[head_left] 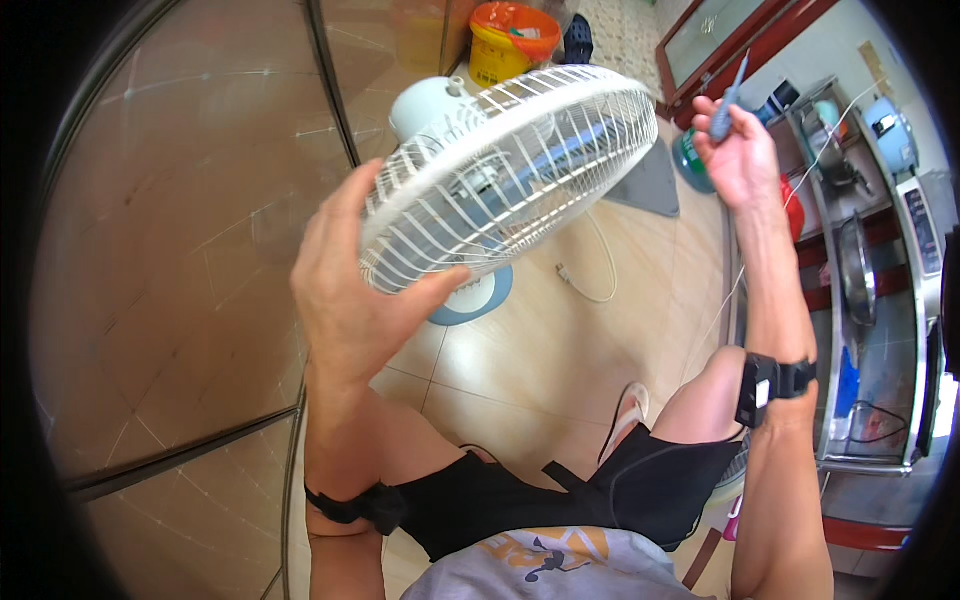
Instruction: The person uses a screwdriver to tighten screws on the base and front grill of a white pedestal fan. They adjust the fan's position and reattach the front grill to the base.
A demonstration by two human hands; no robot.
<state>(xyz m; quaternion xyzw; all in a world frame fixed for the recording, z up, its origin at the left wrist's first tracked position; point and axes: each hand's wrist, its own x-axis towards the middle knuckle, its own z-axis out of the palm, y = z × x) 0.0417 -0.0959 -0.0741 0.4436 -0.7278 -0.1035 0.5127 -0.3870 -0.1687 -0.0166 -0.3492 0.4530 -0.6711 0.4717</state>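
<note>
A white standing fan (510,190) with a wire cage, pale motor housing and blue blades is tilted in front of me. My left hand (350,280) grips the left rim of its cage, thumb along the lower edge. The fan's grey-blue and white base (470,300) shows partly beneath the cage. My right hand (738,155) is raised beside the cage's right side, palm up, fingers curled around a slim screwdriver (723,118) with a grey-blue handle, its tip pointing upward.
A yellow bucket (498,62) with an orange liner stands behind the fan. A grey mat (650,185), a green bottle (690,160) and a white plug cord (605,275) lie or stand on the tiled floor. Metal shelving (860,400) with pans lines the right; glossy panels (170,230) line the left.
</note>
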